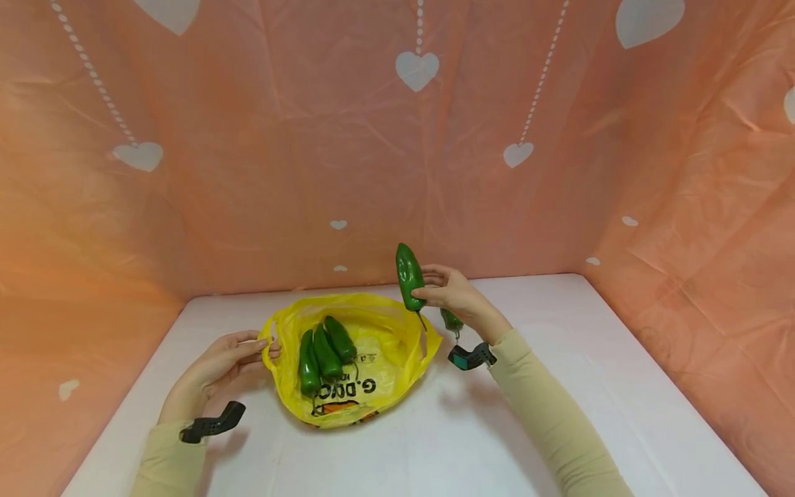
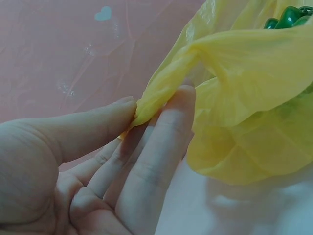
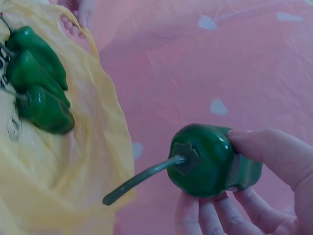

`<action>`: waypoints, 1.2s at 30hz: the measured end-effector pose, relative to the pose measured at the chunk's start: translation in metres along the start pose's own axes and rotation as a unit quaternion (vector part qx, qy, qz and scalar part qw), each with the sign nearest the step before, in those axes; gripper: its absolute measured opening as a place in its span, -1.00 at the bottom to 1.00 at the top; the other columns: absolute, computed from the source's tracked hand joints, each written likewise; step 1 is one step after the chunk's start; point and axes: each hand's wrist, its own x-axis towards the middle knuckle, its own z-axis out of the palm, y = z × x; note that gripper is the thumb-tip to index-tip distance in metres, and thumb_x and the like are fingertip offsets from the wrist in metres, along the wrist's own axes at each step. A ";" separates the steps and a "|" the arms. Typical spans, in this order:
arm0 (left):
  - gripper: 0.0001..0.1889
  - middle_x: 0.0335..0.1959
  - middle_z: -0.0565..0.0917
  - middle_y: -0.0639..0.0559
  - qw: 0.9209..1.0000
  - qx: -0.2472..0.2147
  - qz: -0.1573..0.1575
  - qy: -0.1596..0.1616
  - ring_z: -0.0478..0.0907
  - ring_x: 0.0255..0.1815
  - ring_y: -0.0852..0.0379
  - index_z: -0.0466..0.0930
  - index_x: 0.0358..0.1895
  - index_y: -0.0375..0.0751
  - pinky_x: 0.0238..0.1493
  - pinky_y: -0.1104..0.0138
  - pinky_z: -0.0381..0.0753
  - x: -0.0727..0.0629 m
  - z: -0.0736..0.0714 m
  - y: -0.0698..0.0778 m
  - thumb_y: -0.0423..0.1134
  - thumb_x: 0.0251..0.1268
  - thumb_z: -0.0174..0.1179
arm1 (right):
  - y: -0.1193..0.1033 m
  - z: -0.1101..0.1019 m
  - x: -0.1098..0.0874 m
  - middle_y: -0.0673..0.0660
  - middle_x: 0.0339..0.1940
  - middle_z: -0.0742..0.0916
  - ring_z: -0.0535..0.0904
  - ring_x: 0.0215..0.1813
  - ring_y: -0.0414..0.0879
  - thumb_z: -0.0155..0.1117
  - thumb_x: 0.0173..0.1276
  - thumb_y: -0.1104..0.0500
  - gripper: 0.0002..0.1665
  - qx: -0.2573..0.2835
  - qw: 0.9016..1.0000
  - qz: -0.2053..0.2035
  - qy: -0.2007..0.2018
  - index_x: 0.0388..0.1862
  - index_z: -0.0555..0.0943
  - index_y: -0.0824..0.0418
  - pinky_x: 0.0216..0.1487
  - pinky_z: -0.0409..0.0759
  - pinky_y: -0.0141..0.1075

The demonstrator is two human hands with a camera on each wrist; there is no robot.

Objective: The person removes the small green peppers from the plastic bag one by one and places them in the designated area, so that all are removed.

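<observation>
Left hand (image 1: 220, 362), lower left in the head view, pinched the handle (image 1: 268, 352) of a yellow bag (image 1: 381, 328). Left wrist view had the thumb on one side of the bunched plastic, fingers on the other. Right hand (image 1: 456, 297), right of centre, gripped a green pepper (image 1: 408, 276), thumb and fingers on opposite sides of it.

Held pepper was up in the air near the middle of the head frame, tip up, stem (image 1: 421, 320) down in front of the bag's right edge. Couldn't tell if stem touched plastic. Right wrist view: stem end faced the camera, stem pointing lower left.

Bag lay on the white table (image 1: 310, 466), lower centre, mouth spread wide, black lettering (image 1: 344, 390) visible inside. Three peppers (image 1: 326, 352) sat in its left half, side by side. Another pepper (image 1: 451, 320) showed right of the bag, just under the right hand, partly hidden by it.

Black wrist device (image 1: 472, 357) on the right wrist, similar black one (image 1: 214, 422) on the left. Beige sleeves (image 1: 553, 414) covered both forearms. Orange curtain (image 1: 298, 172) with white hearts (image 1: 417, 70) filled the back and sides.
</observation>
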 end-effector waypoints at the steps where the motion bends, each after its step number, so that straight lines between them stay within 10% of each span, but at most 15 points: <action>1: -0.70 -0.17 0.70 -0.10 1.000 0.003 0.002 -0.002 0.66 -0.11 0.07 0.35 0.09 -0.49 -0.01 0.23 0.62 0.000 0.000 0.000 -0.32 0.45 0.04 | 0.000 -0.005 -0.001 0.29 0.25 0.49 0.53 0.14 0.10 0.37 0.24 0.30 -0.24 0.000 1.000 0.000 0.003 0.38 0.28 0.28 0.12 0.57 -0.10; 24: -0.80 -0.16 0.71 -0.12 1.000 -0.018 0.002 -0.020 0.67 -0.12 0.05 0.38 0.01 -0.44 0.00 0.20 0.60 -0.002 0.000 -0.002 -0.37 0.47 0.00 | 0.026 -0.081 -0.021 0.35 0.45 0.21 0.24 0.38 0.20 0.27 0.33 0.27 -0.09 -0.006 0.998 0.032 0.049 0.50 -0.01 0.37 0.33 0.33 0.03; 36: -0.76 -0.15 0.71 -0.09 1.000 -0.001 0.003 -0.004 0.67 -0.11 0.07 0.38 0.06 -0.45 0.01 0.21 0.60 -0.002 -0.001 -0.003 -0.35 0.46 0.02 | 0.041 -0.101 -0.024 0.40 0.38 0.29 0.54 0.08 -0.01 0.30 0.31 0.26 -0.09 -0.014 0.996 0.055 0.068 0.49 0.03 0.37 0.34 0.28 0.11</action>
